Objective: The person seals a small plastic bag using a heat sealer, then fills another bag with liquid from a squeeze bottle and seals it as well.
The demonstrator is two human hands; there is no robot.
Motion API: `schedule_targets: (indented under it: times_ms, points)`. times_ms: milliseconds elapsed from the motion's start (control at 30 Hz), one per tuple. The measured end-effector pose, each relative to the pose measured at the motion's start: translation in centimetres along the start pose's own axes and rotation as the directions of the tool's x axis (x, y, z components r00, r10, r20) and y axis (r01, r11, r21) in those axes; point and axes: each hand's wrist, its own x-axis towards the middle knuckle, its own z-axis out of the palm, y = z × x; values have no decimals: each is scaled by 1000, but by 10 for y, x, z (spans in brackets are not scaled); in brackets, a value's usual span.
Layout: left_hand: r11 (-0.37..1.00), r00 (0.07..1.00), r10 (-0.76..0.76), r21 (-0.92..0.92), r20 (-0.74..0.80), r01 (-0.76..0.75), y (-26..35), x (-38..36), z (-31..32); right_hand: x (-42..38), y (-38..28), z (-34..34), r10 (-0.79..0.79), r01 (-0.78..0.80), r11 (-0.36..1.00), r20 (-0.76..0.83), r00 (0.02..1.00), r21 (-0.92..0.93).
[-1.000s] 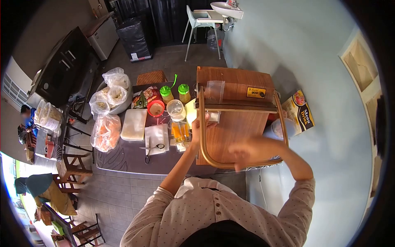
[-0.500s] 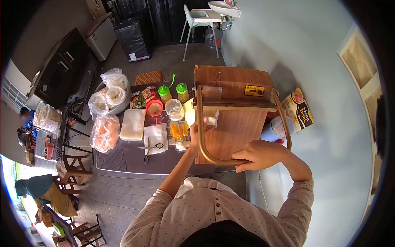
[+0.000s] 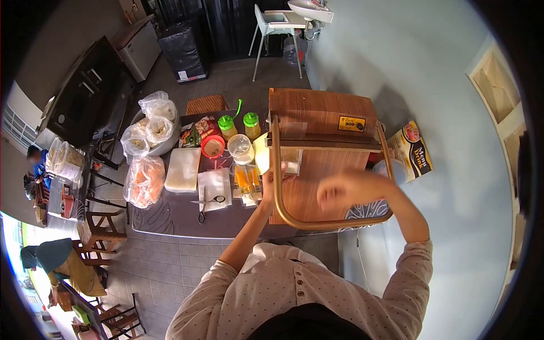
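Note:
A wood-grain sealing machine [image 3: 323, 113] with a small yellow control panel stands on the dark table. Its copper-coloured bar handle [image 3: 317, 225] loops out over the front. My left hand [image 3: 276, 180] is at the left side of the machine, closed on the edge of a clear plastic packet [image 3: 293, 163] that lies below the sealing jaw. Part of that hand is behind the handle. My right hand [image 3: 340, 190] is blurred by motion above the wooden base, off the handle bar; its fingers are smeared.
Left of the machine are scissors [image 3: 212, 200], plastic sheets [image 3: 182, 170], a red-rimmed cup [image 3: 212, 147], a jar [image 3: 241, 149], green-capped bottles [image 3: 228, 128] and filled bags [image 3: 145, 181]. A menu board [image 3: 411, 150] leans by the right wall. A person [image 3: 68, 263] is at far left.
My right hand has let go of the handle bar and moved up and slightly left over the base. The handle has shifted slightly left at its right side. My left hand has stayed in place.

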Motion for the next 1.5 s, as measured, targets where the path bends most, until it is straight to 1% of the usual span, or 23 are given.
schedule_targets:
  times_ms: [33,67,133,167,233,267,333,367,500,667,800,900,967,1000,1100,1133,1200,1267,1300,1367,1400,1467,1500]
  points:
    - [1000,1000,9,-3,1,-9,-2,1,-1,8,8,-13,68,-73,997,-165,984,-27]
    - [1000,1000,19,-5,4,-19,-3,1,-2,18,15,-26,127,-149,988,-328,936,-43]
    - [1000,1000,-5,0,-6,5,0,0,0,37,37,-41,142,-356,899,-599,788,-255]
    - [1000,999,-25,3,-24,25,2,0,1,47,55,-44,140,-356,899,-601,787,-257]
    - [1000,1000,-12,19,-18,12,6,-3,3,69,82,-47,-117,-212,891,-654,747,-402]
    - [999,1000,-4,35,-12,5,8,-4,4,75,88,-47,-123,-208,890,-653,748,-406]
    - [999,1000,0,33,-10,0,5,-2,1,85,86,-47,-120,-162,886,-551,826,-434]
    - [999,1000,-2,32,-7,3,3,-1,0,90,86,-46,-95,-173,908,-592,800,-380]
    - [999,999,32,12,-11,-32,5,3,3,92,75,-52,-70,-264,866,-625,778,-426]
    - [999,998,49,18,35,-50,13,11,8,91,68,-59,-170,-275,827,-684,710,-491]
    - [997,997,76,9,32,-76,16,12,11,89,64,-59,-157,-294,827,-699,698,-479]
    - [999,999,41,12,23,-41,17,10,12,83,60,-56,-89,-320,835,-684,724,-447]
    - [997,997,73,-3,21,-73,16,11,12,75,53,-49,-243,-286,822,-757,607,-493]
    - [997,997,73,-4,20,-73,16,11,11,67,40,-44,-242,-285,822,-756,608,-493]
    - [1000,999,22,6,27,-22,16,12,9,32,-10,-19,-123,-153,907,-594,795,-393]
    - [1000,999,26,6,36,-26,16,11,10,22,-19,-6,-69,-124,932,-503,861,-340]
    - [1000,999,30,5,45,-30,17,11,10,3,-24,20,27,-127,922,-267,963,-365]
    - [999,999,16,37,28,-17,18,11,9,-9,-20,42,118,-122,975,-34,992,-187]
    - [999,999,15,36,30,-16,19,11,11,-10,-21,42,120,-125,974,-35,992,-187]
    - [999,999,41,15,21,-41,21,10,14,-11,-24,42,269,-242,954,155,951,-176]
    - [999,999,38,16,26,-38,18,10,13,-13,-26,39,272,-245,954,150,951,-173]
    - [999,999,51,9,15,-51,12,13,10,-13,-27,24,145,-164,980,-157,977,-116]
    - [999,999,50,10,20,-50,11,14,9,-7,-29,13,186,-238,961,-301,935,-143]
